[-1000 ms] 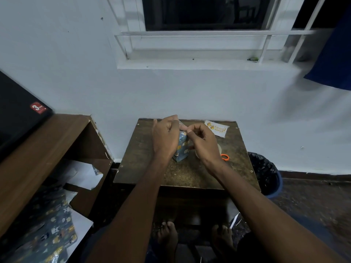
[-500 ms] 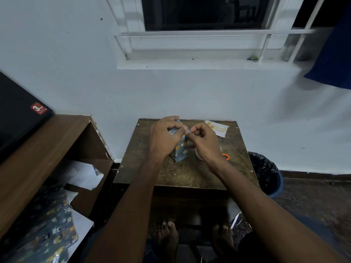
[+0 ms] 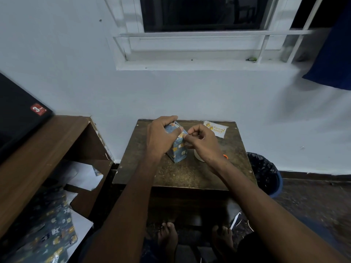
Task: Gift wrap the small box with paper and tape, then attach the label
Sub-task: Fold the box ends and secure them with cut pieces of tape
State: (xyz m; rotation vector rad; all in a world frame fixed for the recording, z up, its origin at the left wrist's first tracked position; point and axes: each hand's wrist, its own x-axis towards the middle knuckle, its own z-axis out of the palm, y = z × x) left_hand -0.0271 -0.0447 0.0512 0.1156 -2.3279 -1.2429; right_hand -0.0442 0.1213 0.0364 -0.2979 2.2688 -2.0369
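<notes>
Head view: wrapped box [image 3: 178, 149] gripped by left hand [image 3: 160, 137], right hand [image 3: 202, 143] pinching its top edge — tape unclear; label [image 3: 215, 129] unattached.

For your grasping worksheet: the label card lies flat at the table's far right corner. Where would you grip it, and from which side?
Probably pinch the label at its near right corner, by the table edge, from the right; it lies flat, so a corner must be lifted first.
</notes>
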